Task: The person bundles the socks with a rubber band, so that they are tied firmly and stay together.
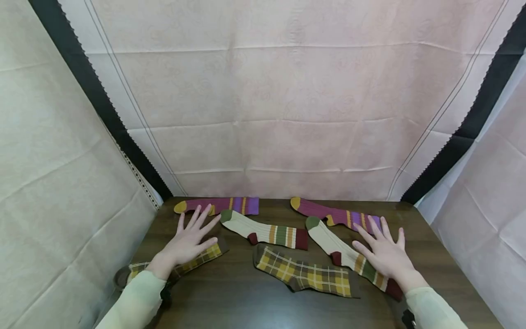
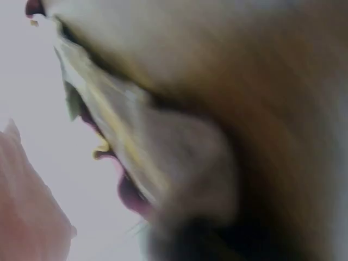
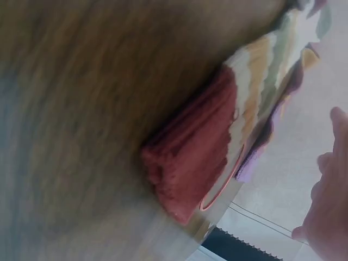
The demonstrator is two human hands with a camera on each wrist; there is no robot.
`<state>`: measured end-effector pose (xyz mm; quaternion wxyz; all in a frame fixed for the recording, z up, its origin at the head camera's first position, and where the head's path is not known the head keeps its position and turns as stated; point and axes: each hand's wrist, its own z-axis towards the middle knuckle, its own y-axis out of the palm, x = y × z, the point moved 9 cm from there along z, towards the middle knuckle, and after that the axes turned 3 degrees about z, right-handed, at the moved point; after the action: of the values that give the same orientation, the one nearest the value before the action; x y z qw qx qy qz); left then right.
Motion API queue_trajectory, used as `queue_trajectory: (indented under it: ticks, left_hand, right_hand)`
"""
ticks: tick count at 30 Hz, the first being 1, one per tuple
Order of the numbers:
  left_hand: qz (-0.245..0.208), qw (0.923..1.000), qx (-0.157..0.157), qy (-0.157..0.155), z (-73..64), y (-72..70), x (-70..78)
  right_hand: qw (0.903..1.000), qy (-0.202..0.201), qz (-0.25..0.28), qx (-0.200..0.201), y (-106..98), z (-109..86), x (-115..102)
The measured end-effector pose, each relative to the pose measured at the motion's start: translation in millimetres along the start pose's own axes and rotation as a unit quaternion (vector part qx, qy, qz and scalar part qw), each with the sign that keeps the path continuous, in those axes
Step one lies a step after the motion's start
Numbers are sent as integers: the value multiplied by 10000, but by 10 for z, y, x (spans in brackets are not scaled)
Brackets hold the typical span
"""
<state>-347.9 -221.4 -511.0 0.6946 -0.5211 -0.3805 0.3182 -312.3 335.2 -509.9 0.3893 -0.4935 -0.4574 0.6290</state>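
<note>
My left hand [image 1: 185, 246] is spread with fingers apart, over a yellow-and-brown plaid sock [image 1: 202, 261] at the table's left; the forearm hides part of it. My right hand [image 1: 385, 257] is spread too, fingers pointing away, overlapping a cream sock [image 1: 326, 238] with green toe, stripes and dark red cuff. That cuff [image 3: 193, 152] shows large in the right wrist view. Between the hands lie another cream striped sock [image 1: 263, 230] and another plaid sock [image 1: 306, 273]. Behind them are two purple socks with yellow toes, one left [image 1: 228, 204] and one right [image 1: 310, 209].
All the socks lie flat on a dark brown wooden table [image 1: 230, 306]. Pale creased cloth [image 1: 279, 100] rises behind it and on both sides, with black strips along the corners. The left wrist view is blurred.
</note>
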Motion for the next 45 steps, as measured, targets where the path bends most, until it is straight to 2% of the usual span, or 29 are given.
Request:
queue_trajectory:
  ticks: [5, 10, 13, 16, 21, 26, 29, 33, 38, 45]
  left_hand:
    - [-600, 9981, 122, -83, 36, -78, 144]
    - [-1367, 9901, 290, 129, 79, -116, 464]
    - [-1848, 9813, 440, 326, 90, -148, 691]
    - [-2287, 9716, 437, 419, 110, -136, 896]
    - [-3086, 9507, 273, 110, 194, -6, 1116]
    - [-3480, 9352, 420, -505, 254, 160, 1162]
    - [-3595, 9280, 410, -889, 244, 277, 1144]
    - [-3767, 9181, 270, -1203, 241, 428, 1120]
    - [-3982, 9076, 35, -1332, 232, 558, 1113]
    - [-4034, 9059, -131, -1284, 230, 613, 1139]
  right_hand:
    - [9993, -14, 354, 74, -69, -17, -46]
    - [9951, -253, 955, 52, -164, -96, -173]
    - [9888, -389, 1438, 33, -215, -165, -262]
    - [9815, -385, 1871, -99, -232, -240, -334]
    - [9690, -233, 2433, -370, -190, -355, -377]
    - [9511, -21, 3062, -397, -95, -435, -315]
    - [9455, -82, 3218, -487, -25, -457, -293]
    - [9345, -246, 3473, -737, 52, -483, -279]
    - [9161, -304, 3868, -1012, 120, -521, -274]
    - [9095, -200, 3947, -1290, 220, -524, -248]
